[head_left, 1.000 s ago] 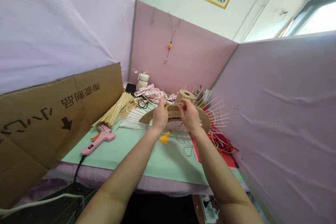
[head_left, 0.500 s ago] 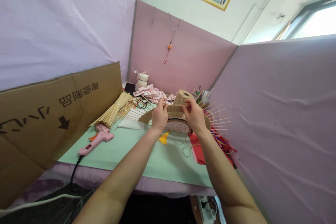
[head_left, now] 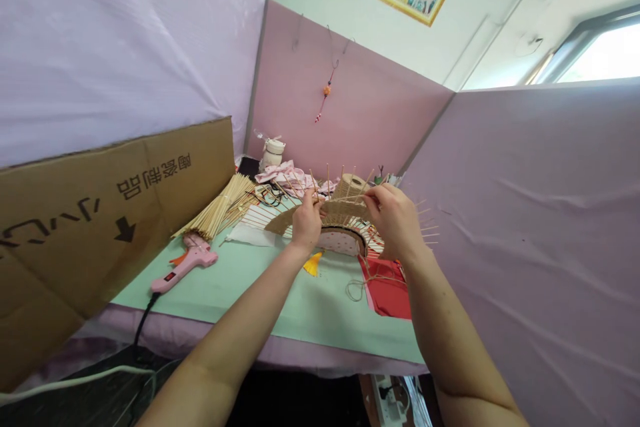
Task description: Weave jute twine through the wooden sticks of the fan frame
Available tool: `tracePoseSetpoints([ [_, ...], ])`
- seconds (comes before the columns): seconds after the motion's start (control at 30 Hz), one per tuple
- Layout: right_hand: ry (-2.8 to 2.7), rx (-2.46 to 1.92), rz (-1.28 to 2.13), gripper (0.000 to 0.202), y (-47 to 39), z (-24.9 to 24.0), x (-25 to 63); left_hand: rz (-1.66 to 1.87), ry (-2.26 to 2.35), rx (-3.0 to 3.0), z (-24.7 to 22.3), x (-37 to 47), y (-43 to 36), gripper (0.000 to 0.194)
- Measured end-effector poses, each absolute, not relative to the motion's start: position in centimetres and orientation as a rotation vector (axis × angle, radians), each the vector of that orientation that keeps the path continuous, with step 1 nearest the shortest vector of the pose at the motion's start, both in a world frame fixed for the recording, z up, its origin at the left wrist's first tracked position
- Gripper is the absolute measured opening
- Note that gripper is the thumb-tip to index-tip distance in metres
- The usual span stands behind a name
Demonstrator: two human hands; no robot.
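Note:
An arched piece of twine weaving (head_left: 345, 212) stands over the table, with thin wooden sticks fanning outward from its edge. My left hand (head_left: 307, 221) is closed on the upper left part of this arch, thumb and fingers around its rim. To the right, my right hand (head_left: 395, 217) pinches a strand of twine (head_left: 356, 198) that runs along the top edge between the sticks. The hand and wrist hide the arch's right end. Loose twine (head_left: 356, 290) trails in loops on the table below. Behind the arch stands a big spool of twine (head_left: 353, 184).
Left of the arch lie a bundle of wooden sticks (head_left: 225, 203) and a pink glue gun (head_left: 185, 264) with its cord. A cardboard sheet (head_left: 125, 213) borders the left side. Red fabric (head_left: 393, 287) and a yellow scrap (head_left: 313, 264) are nearby. A white jar (head_left: 273, 152) stands behind.
My right hand has moved to the right, away from my left hand, drawing the twine along the top edge. My left hand stays in nearly the same place on the arch.

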State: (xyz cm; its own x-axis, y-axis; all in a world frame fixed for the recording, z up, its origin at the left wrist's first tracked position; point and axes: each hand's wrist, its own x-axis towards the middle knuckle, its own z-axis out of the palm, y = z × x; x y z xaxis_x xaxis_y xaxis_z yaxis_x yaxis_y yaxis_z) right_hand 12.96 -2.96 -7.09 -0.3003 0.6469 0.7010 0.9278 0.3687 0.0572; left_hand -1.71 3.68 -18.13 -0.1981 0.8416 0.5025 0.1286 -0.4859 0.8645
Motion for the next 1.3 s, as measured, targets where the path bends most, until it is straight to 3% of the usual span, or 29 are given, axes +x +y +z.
tracePoseSetpoints([
  [0.2, -2.001, -1.411, -0.632, 0.016, -2.6, -6.9, 13.3, 1.763, 1.131, 1.526, -18.2, -1.7, 3.7, 0.025],
  [0.4, -2.048, -1.431, -0.77, 0.016, -3.2, -5.2, 10.9, 1.8, 1.039, 1.477, -18.2, -1.6, 3.7, 0.009],
  [0.6, -2.385, -1.341, -1.068, 0.012, -1.6, -1.7, 5.4, 1.794, 1.038, 1.457, -18.2, -1.5, 4.0, 0.006],
  [0.7, -2.563, -1.334, -1.098, 0.02, 0.4, 0.4, 3.6, 1.776, 1.073, 1.453, -18.2, -1.5, 4.1, 0.003],
  [0.9, -2.512, -1.656, -1.086, 0.017, 1.1, 2.4, 3.4, 1.782, 1.083, 1.452, -18.1, -1.6, 4.2, 0.002],
  [1.17, -2.236, -1.612, -1.03, 0.018, -4.7, -1.8, 7.5, 1.766, 1.113, 1.494, -17.6, -2.0, 4.7, 0.003],
  [1.3, -2.021, -1.549, -0.639, 0.019, -3.5, -7.8, 12.4, 1.714, 1.061, 1.448, -17.3, -2.3, 5.3, 0.001],
])
